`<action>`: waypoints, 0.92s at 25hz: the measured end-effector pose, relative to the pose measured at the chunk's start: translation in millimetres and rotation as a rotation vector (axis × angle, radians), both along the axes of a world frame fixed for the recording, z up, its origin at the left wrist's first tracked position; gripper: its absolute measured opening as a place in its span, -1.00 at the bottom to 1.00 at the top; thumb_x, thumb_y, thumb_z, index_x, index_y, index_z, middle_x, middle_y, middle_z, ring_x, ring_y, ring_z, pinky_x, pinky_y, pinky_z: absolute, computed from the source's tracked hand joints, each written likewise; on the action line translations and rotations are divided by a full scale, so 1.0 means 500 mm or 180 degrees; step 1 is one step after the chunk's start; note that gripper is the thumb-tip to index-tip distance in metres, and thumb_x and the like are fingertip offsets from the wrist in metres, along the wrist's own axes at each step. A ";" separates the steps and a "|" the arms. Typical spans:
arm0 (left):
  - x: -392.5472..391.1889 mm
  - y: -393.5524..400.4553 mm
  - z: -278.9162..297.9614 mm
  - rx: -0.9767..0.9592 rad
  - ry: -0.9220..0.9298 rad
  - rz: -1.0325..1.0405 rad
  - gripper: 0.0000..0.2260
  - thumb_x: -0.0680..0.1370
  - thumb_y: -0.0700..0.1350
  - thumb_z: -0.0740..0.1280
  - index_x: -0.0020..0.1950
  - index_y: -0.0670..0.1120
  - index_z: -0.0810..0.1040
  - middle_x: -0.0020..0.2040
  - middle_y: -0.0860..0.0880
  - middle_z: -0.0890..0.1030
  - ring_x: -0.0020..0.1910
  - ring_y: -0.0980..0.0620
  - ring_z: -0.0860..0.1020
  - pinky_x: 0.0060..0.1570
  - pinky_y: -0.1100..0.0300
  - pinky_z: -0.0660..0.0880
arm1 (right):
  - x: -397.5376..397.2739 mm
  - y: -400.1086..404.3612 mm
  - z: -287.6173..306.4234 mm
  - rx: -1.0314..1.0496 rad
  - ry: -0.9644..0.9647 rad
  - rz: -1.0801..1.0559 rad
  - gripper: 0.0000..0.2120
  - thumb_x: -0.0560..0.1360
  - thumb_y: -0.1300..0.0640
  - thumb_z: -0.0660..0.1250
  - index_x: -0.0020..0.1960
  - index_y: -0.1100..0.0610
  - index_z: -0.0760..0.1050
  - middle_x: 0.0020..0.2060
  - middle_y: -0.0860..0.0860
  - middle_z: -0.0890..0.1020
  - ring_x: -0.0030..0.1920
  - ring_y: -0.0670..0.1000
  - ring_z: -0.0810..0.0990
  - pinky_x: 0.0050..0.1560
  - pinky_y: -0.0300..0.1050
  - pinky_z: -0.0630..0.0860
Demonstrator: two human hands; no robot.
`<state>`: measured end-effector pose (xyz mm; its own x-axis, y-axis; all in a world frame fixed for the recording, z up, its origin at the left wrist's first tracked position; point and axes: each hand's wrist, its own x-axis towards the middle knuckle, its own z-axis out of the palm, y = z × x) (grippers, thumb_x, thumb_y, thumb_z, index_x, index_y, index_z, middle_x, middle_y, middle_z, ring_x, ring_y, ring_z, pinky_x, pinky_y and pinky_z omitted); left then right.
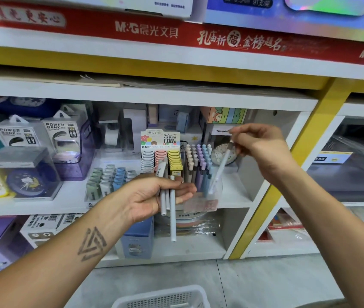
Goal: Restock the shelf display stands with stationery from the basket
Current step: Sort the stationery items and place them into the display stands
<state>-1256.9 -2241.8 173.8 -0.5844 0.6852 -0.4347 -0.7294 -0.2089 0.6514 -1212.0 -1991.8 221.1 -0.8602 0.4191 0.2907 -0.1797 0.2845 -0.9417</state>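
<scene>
While the shelf point(232, 203) fills my view, I see the pen stand point(199, 165) on it, just below and left of my right hand point(263, 147). That hand pinches one pale blue pen point(220, 167), long axis steep, tip down over the stand's blue row. My left hand point(154, 196) grips spare pens point(167, 203). The basket point(161, 296) sits below.

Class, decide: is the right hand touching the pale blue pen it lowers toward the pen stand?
Touching. Head view: right hand pinches the pale blue pen at its top.
</scene>
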 end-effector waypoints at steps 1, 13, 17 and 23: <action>-0.001 0.000 -0.002 -0.0012 -0.0013 0.0036 -0.80 0.53 -0.42 0.22 0.14 -0.36 0.48 0.06 -0.42 0.62 -0.01 -0.26 0.67 -0.06 -0.14 0.61 | 0.001 0.015 -0.001 0.0349 0.0044 -0.0217 -0.88 0.49 0.35 0.38 -0.09 0.19 0.66 -0.38 0.01 0.67 -0.42 -0.07 0.57 -0.39 -0.29 0.48; -0.005 0.003 -0.012 0.0061 0.0083 -0.0024 -0.59 0.39 -0.46 0.27 0.25 -0.41 0.45 0.10 -0.41 0.61 0.03 -0.27 0.67 -0.05 -0.10 0.64 | -0.028 -0.002 -0.090 0.2697 0.0135 -0.0266 -0.94 0.56 0.21 0.38 0.02 0.13 0.61 -0.17 0.03 0.69 -0.19 -0.04 0.64 -0.13 0.01 0.61; -0.004 0.000 -0.010 0.0076 0.0093 -0.0049 -0.59 0.39 -0.46 0.28 0.25 -0.41 0.46 0.11 -0.40 0.62 0.03 -0.27 0.67 -0.05 -0.09 0.64 | -0.037 -0.005 -0.088 0.2741 0.0004 -0.0129 -0.94 0.55 0.21 0.38 -0.06 0.13 0.63 -0.21 0.00 0.68 -0.19 -0.02 0.64 -0.16 0.05 0.61; -0.004 -0.002 -0.011 0.0052 0.0137 -0.0149 -0.67 0.43 -0.45 0.26 0.19 -0.43 0.46 0.12 -0.41 0.61 0.07 -0.28 0.65 0.01 -0.10 0.61 | -0.058 0.004 -0.105 0.3150 -0.0149 -0.0076 -0.85 0.56 0.25 0.36 0.06 0.20 0.68 -0.09 0.08 0.68 -0.08 0.08 0.65 -0.04 -0.03 0.58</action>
